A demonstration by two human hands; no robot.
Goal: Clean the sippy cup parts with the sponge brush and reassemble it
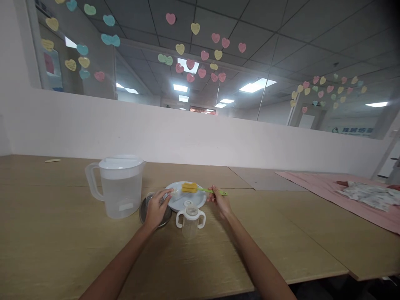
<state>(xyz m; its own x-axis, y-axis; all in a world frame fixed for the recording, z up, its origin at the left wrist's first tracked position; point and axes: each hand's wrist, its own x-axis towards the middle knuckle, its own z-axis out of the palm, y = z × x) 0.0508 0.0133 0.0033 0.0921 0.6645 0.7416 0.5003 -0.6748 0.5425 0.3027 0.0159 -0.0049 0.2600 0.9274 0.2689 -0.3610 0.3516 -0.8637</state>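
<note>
My right hand point(220, 201) is closed on the green handle of a bottle brush point(189, 188). Its yellow sponge head hangs over a white plate point(202, 203). Just left of the sponge, my left hand point(157, 209) pinches a small translucent piece point(174, 192), like a bottle nipple, too small to make out surely. A clear baby bottle point(190, 227) with two white handles stands upright without a lid in front of the plate. A white ring-like part point(188, 204) lies on the plate's near side. Under my left hand sits a dark round dish point(143, 211), partly hidden, with something clear in it.
A large translucent pitcher point(123, 196) of water stands left of the dish. At the right, a doll-like figure in patterned clothes point(368, 195) lies on a pink cloth point(318, 191). A flat wooden piece point(53, 160) lies far left. A white wall point(187, 137) borders the table's back.
</note>
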